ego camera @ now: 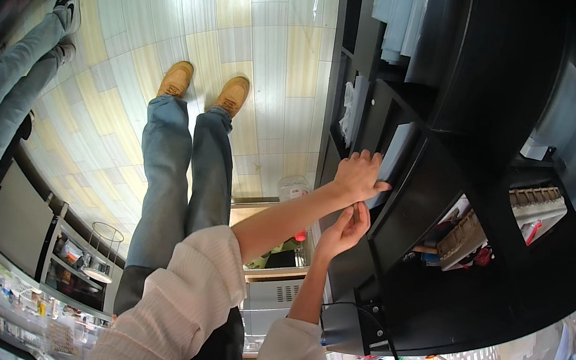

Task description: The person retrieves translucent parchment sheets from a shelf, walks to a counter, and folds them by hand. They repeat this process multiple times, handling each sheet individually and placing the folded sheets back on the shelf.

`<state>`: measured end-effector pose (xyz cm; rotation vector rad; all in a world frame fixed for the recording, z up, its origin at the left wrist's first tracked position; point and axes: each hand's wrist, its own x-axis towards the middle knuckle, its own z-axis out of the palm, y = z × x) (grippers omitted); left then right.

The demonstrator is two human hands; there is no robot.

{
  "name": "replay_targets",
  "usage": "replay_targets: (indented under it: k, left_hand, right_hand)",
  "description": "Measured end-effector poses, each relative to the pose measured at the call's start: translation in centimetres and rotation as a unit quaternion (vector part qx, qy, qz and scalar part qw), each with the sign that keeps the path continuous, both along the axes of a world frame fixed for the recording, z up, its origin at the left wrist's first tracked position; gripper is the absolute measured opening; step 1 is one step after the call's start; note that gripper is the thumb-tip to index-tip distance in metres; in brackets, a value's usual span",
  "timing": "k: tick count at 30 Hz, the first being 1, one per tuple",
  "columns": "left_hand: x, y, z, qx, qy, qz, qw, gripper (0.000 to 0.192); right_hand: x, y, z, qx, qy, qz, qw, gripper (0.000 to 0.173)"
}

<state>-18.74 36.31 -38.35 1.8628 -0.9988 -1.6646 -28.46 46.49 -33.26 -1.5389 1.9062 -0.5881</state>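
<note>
My left hand [359, 177] reaches across to the black shelf unit [435, 166], back of the hand showing. Its fingers are bent, and the thumb lies against a pale blue-white sheet or folder [399, 145] standing in a compartment. Whether the fingers hold anything is hidden. My right hand [344, 234] is just below, its fingers loosely curled and its fingertips at or very near the left wrist. No object shows in it. White sleeves are pushed up both forearms.
Clear plastic sleeves [399, 21] hang from the upper shelf. A black cable [396, 355] runs by a metal bracket. A plastic bottle [293, 187] stands near an open wooden-edged drawer or box [276, 274]. Another person's legs [21, 66] are at the far left, beside a wire stand [104, 252].
</note>
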Motion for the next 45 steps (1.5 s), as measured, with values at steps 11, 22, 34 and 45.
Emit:
replay_targets:
  k: [11,22,34,45]
  left_hand:
    - [-0.8,5.5,-2.5,0.026,0.176,0.235,0.956,0.028]
    - [9.1,11.2,2.7,-0.001,0.188,0.281,0.941,0.023]
    - [25.0,21.6,13.6,0.193,0.276,0.335,0.880,0.035]
    - [5.7,6.4,0.0,-0.050,0.139,0.155,0.977,0.057]
  right_hand:
    - [-0.1,-4.2,-2.9,0.041,-0.020,-0.169,0.985,0.040]
    - [-2.6,-5.2,-4.9,0.227,-0.068,-0.362,0.902,0.048]
    - [2.5,0.7,0.1,0.224,-0.417,-0.330,0.817,0.041]
    - [-5.4,-7.3,-4.3,0.249,-0.426,-0.352,0.796,0.045]
